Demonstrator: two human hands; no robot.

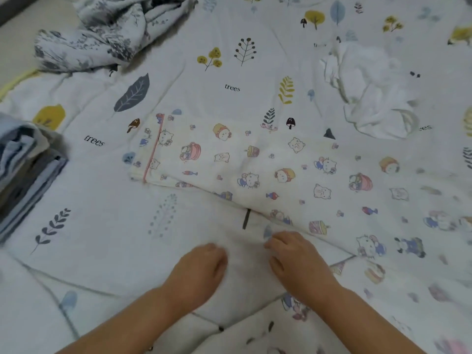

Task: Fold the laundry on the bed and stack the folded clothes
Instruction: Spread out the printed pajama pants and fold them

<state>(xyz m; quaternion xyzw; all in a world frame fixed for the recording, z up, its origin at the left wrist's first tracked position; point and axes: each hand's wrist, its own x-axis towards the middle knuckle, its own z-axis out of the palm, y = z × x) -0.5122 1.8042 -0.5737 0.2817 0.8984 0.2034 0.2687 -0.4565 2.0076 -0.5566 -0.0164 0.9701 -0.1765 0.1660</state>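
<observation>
Two bare hands worked low in the middle of the frame on a bed sheet printed with leaves and trees. The right hand lay on the near edge of a cartoon-print garment, its fingers curled against the cloth; whether they pinched the fabric could not be told. The left hand rested just beside it on pale cloth, fingers bent downward, its grip likewise unclear. The garment stretched from the frame's centre, where a pink-trimmed hem lay flat, toward the lower right. A stack of folded blue-grey clothes sat at the left edge. A crumpled grey floral piece lay in the upper left, a rumpled white item in the upper right.
</observation>
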